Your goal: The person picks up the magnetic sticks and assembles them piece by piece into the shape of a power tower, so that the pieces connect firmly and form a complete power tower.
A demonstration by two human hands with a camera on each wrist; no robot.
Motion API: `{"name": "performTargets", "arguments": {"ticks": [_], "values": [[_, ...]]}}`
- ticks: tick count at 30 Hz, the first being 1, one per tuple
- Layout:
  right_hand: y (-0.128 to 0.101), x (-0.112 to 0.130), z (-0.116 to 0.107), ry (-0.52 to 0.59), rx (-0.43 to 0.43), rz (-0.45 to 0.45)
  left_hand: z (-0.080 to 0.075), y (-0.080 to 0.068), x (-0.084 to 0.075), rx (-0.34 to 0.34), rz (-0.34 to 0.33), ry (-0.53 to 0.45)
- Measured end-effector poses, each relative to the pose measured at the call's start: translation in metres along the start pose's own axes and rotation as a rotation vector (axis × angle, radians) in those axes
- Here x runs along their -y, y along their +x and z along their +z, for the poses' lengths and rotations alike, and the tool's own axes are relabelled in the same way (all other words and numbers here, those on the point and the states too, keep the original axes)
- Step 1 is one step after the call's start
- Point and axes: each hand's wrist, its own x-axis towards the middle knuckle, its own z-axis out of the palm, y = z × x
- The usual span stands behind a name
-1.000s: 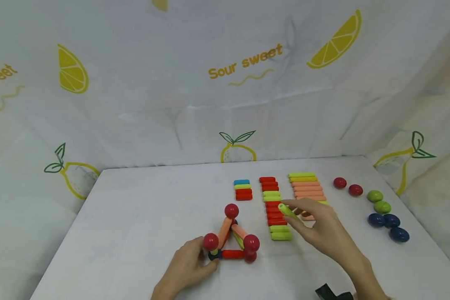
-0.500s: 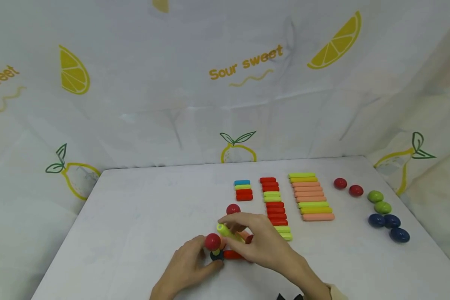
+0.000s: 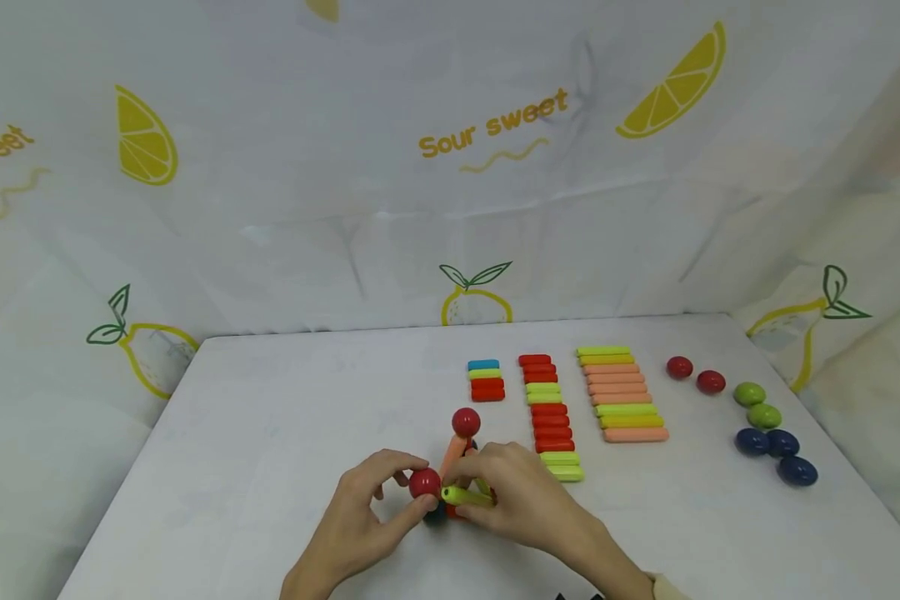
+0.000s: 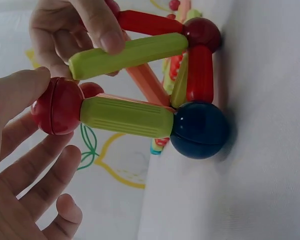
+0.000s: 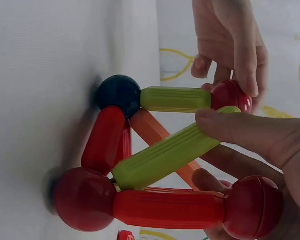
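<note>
Lemon-printed cloth [image 3: 307, 179] hangs behind a white table [image 3: 270, 433], where a ball-and-rod frame [image 5: 167, 208] stands between two hands. The person's left hand [image 3: 363, 504] pinches one red ball [image 4: 58, 106] between thumb and index finger, its other fingers spread. The right hand [image 3: 521, 500] pinches one green rod [image 5: 165, 152], slanting across the frame with its lower end at a bottom red ball [image 5: 85, 200]. Beyond lie four short rods [image 3: 487, 395], eleven medium rods [image 3: 554, 447], nine long rods [image 3: 621, 388]; farther right, two loose red balls [image 3: 679, 367], two green balls [image 3: 750, 394], three blue balls [image 3: 797, 472].
</note>
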Motion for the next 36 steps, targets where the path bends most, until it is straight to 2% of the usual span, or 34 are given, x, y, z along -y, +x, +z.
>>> {"name": "performTargets", "arguments": {"ticks": [5, 8, 13, 16, 19, 21, 24, 27, 30, 33, 36], "values": [[0.002, -0.001, 0.006, -0.096, -0.005, -0.020, 0.000, 0.000, 0.001, 0.014, -0.015, -0.019], [0.003, -0.002, 0.008, -0.118, -0.017, -0.025, 0.000, -0.001, 0.000, 0.016, -0.008, -0.033], [0.003, -0.001, 0.009, -0.113, -0.020, -0.006, 0.001, -0.001, -0.002, 0.013, 0.032, -0.055], [0.003, -0.001, 0.008, -0.106, -0.016, -0.008, 0.002, -0.002, -0.002, 0.012, 0.030, -0.058], [0.001, -0.002, 0.004, -0.048, -0.026, -0.027, 0.003, -0.002, -0.001, 0.018, 0.020, -0.060], [-0.001, -0.005, 0.001, 0.003, -0.063, -0.032, 0.003, -0.003, 0.000, 0.029, 0.014, -0.055], [-0.004, -0.012, -0.009, 0.030, -0.189, -0.005, 0.005, -0.003, 0.001, 0.057, -0.033, -0.040], [-0.003, -0.024, -0.020, 0.010, -0.343, 0.032, 0.008, -0.003, 0.004, 0.094, -0.115, -0.005], [0.005, -0.040, -0.028, -0.006, -0.422, 0.075, 0.012, -0.004, 0.008, 0.156, -0.204, 0.041], [0.019, -0.056, -0.028, -0.023, -0.372, 0.134, 0.017, -0.005, 0.011, 0.228, -0.280, 0.085], [0.034, -0.069, -0.022, -0.054, -0.243, 0.213, 0.022, -0.006, 0.013, 0.276, -0.328, 0.096]]}}
